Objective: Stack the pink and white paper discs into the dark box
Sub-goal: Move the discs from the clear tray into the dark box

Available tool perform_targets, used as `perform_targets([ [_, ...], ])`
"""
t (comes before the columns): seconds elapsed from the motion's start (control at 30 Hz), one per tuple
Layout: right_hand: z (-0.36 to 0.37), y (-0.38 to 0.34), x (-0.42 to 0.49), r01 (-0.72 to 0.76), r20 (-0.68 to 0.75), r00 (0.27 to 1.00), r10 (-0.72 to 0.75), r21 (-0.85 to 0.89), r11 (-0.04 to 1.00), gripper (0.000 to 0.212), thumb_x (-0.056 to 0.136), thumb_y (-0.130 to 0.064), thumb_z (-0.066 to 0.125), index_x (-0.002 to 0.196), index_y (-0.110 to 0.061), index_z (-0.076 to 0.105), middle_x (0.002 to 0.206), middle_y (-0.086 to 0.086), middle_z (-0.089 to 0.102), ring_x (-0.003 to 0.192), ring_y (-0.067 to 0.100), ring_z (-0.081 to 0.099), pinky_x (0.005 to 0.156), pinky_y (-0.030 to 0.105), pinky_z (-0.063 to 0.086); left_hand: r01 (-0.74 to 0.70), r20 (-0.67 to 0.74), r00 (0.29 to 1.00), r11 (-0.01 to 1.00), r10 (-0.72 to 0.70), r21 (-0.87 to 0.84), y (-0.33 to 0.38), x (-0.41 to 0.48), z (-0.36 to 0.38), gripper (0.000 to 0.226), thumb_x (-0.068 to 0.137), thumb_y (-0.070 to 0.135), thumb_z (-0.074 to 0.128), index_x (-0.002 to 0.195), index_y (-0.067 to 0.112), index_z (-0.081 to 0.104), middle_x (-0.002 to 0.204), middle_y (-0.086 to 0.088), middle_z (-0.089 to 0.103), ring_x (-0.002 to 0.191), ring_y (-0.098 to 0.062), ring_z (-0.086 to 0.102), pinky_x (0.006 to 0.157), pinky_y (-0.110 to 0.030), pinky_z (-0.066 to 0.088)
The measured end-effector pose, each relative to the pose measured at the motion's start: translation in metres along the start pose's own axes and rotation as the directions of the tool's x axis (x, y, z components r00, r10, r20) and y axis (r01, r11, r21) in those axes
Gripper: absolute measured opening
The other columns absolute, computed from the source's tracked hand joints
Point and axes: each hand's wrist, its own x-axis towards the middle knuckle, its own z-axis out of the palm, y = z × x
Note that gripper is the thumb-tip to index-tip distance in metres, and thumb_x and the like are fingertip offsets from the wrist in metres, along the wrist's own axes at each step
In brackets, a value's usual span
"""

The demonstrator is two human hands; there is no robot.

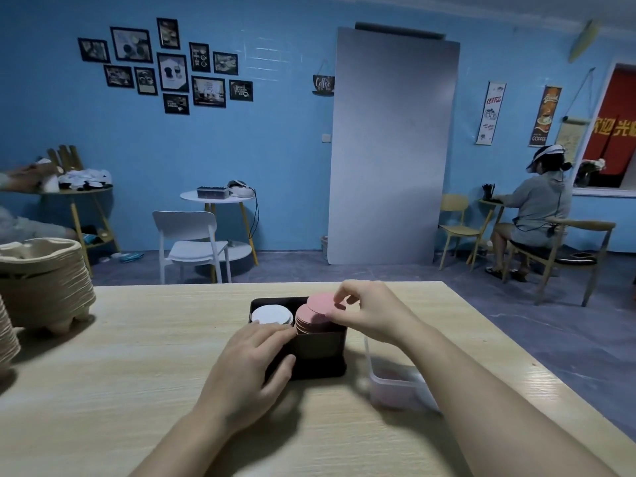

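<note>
Pink disc [320, 302] pinched at its rim by the right hand [368, 315].
Probably light, easily bent paper; left hand [251, 366] rests straight fingers on the dark box [320, 352].

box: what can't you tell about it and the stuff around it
- Box depth, stack heights: head view, hidden by its walls and left hand.
- Tub contents: head view, blurred.
- Pink disc in right hand, one or several: head view, too small.
- Trays: head view, cut by left edge.

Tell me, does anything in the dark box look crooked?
The top pink disc is off-centre over the pink stack, pinched by the right hand, not yet lined up. The white stack looks tidy.
</note>
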Motion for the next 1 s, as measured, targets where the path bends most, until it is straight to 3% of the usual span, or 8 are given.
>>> perform_targets([
  [0.1,0.012,-0.004,0.011,-0.011,0.016,1.000,0.012,-0.092,0.996,0.039,0.071,-0.068,0.062,0.086,-0.032,0.066,0.092,-0.015,0.069,0.093,0.008,0.063,0.082,0.036,0.055,-0.024,-0.005,1.000,1.000,0.024,0.005,0.000,-0.002,0.001,0.042,0.096,0.041,0.053,0.135,0.029,0.062,0.133,0.014,0.062,0.126,-0.013,0.055,0.112,-0.038,0.038],
  [0.3,0.028,-0.011,0.019,0.025,0.035,0.999,-0.017,-0.234,0.972,0.027,0.078,-0.054,0.066,0.085,-0.028,0.072,0.081,-0.011,0.066,0.080,0.012,0.059,0.073,0.035,0.054,-0.014,-0.006,1.000,1.000,0.014,-0.015,-0.002,-0.004,0.002,0.043,0.095,0.041,0.055,0.136,0.029,0.061,0.135,0.013,0.061,0.126,-0.013,0.056,0.112,-0.045,0.042],
  [0.57,0.017,-0.007,0.009,-0.006,0.028,1.000,0.007,-0.057,0.998,0.024,0.081,-0.048,0.074,0.097,-0.031,0.073,0.104,-0.013,0.070,0.104,0.009,0.059,0.091,0.035,0.051,-0.025,-0.033,0.999,1.000,0.025,0.003,0.004,-0.004,0.000,0.039,0.095,0.042,0.053,0.130,0.029,0.064,0.133,0.015,0.062,0.127,-0.010,0.055,0.119,-0.038,0.031],
  [0.67,0.000,-0.001,-0.006,0.029,0.021,0.999,-0.030,0.020,0.999,0.017,0.080,-0.045,0.076,0.090,-0.032,0.072,0.096,-0.019,0.070,0.097,0.004,0.061,0.086,0.031,0.051,-0.081,-0.056,0.995,0.997,0.081,-0.004,0.014,0.000,0.001,0.031,0.093,0.035,0.057,0.121,0.024,0.067,0.126,0.013,0.063,0.120,-0.012,0.058,0.114,-0.038,0.038],
  [0.73,-0.014,0.005,-0.020,0.057,0.042,0.997,-0.059,0.041,0.998,0.014,0.081,-0.042,0.077,0.089,-0.031,0.072,0.092,-0.019,0.070,0.090,0.001,0.062,0.080,0.026,0.052,-0.136,-0.085,0.988,0.989,0.130,-0.064,0.027,0.004,0.003,0.024,0.091,0.027,0.060,0.112,0.019,0.069,0.118,0.010,0.066,0.110,-0.014,0.062,0.099,-0.035,0.050],
  [0.83,-0.035,0.020,-0.040,0.082,0.084,0.993,-0.087,0.059,0.995,0.005,0.085,-0.029,0.076,0.086,-0.026,0.072,0.085,-0.015,0.070,0.078,0.002,0.063,0.070,0.020,0.051,-0.149,-0.062,0.988,0.973,0.140,-0.177,0.053,0.009,0.009,0.019,0.091,0.024,0.059,0.108,0.023,0.066,0.109,0.014,0.064,0.100,-0.010,0.062,0.083,-0.030,0.054],
  [1.0,-0.056,0.048,-0.061,0.035,0.259,0.965,-0.048,0.054,0.998,0.012,0.084,-0.014,0.075,0.095,-0.021,0.074,0.092,-0.011,0.072,0.081,0.001,0.064,0.072,0.018,0.054,-0.068,0.081,0.992,0.945,0.099,-0.319,0.080,0.022,0.036,0.032,0.090,0.029,0.051,0.120,0.032,0.063,0.123,0.024,0.059,0.116,-0.001,0.058,0.091,-0.029,0.053],
])
